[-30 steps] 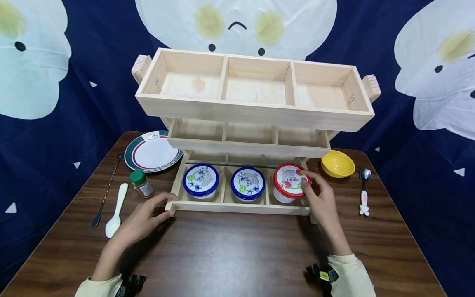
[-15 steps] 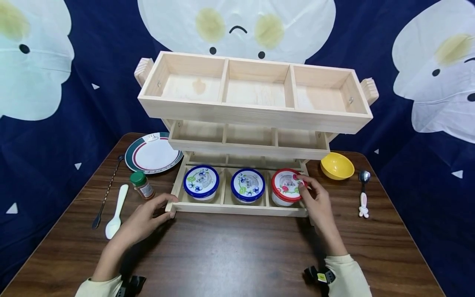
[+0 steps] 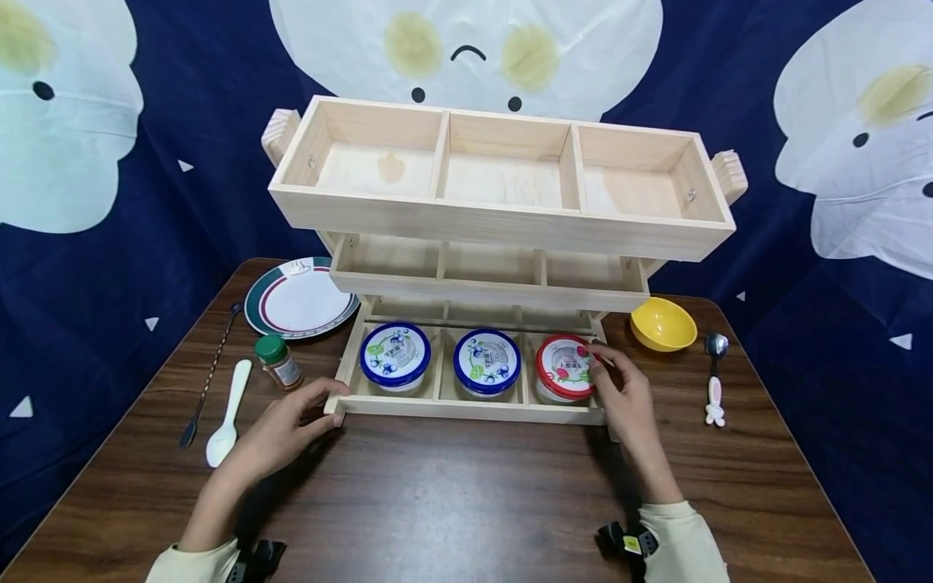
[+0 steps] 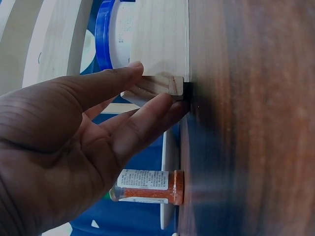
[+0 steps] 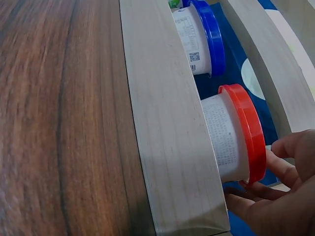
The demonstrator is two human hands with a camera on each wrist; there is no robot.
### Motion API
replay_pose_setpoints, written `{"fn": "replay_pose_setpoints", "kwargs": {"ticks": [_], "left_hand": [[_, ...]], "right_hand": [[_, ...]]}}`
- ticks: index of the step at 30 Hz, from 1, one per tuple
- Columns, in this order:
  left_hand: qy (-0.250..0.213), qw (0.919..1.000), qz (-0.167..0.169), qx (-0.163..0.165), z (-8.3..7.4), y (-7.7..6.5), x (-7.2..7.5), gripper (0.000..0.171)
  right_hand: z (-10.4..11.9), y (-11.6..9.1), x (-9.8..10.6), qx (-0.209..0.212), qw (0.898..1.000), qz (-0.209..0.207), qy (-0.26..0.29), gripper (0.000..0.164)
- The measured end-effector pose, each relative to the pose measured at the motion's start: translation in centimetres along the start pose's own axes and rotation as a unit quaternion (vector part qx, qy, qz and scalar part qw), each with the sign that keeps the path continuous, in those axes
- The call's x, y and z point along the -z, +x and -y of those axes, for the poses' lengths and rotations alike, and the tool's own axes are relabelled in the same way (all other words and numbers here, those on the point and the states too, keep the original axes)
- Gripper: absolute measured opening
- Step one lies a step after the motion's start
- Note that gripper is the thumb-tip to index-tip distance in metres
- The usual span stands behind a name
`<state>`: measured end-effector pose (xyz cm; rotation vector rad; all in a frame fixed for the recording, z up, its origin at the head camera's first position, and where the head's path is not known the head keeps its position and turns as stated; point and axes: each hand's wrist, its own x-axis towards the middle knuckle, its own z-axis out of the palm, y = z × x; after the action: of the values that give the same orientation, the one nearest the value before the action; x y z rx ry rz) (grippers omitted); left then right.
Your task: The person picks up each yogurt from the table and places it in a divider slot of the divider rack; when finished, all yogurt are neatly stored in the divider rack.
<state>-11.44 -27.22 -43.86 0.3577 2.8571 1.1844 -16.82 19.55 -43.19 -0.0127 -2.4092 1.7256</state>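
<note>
A three-tier wooden box stands fanned out, its bottom tray lowest at the front. My left hand pinches that tray's front left corner; in the left wrist view the thumb lies on one face and the fingers curl behind. In the tray's right compartment sits a red-lidded tub with berries printed on its lid. My right hand holds this tub by the right side of its lid, fingertips right at the red rim. Two blue-lidded tubs, one left and one middle, occupy the other compartments.
On the left lie a plate, a green-capped spice jar, a white spoon and a twisted-stem bar spoon. To the right are a yellow bowl and a rabbit-handled spoon. A dark patterned curtain hangs behind.
My right hand has brought the red-lidded tub slightly left and down into the right compartment. The left hand has stayed on the tray corner.
</note>
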Motion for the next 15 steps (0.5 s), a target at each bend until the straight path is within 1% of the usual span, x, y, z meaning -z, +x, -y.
{"fn": "replay_pose_setpoints", "kwargs": {"ticks": [3,9,12,15], "left_hand": [[0.001,1.0000,0.000,0.000,0.0,-0.1,0.0,0.030],[-0.001,1.0000,-0.001,0.004,0.1,-0.2,0.1,0.030],[0.000,1.0000,-0.001,0.009,0.0,-0.3,0.1,0.030],[-0.002,1.0000,0.000,0.006,0.0,-0.3,0.1,0.030]], "right_hand": [[0.0,0.0,0.0,0.007,1.000,-0.002,-0.002,0.032],[-0.3,-0.2,0.2,0.015,1.000,-0.005,0.012,0.033],[-0.3,-0.2,0.5,0.019,1.000,-0.015,0.001,0.035],[-0.3,-0.2,1.3,0.018,0.999,-0.032,-0.017,0.038]]}}
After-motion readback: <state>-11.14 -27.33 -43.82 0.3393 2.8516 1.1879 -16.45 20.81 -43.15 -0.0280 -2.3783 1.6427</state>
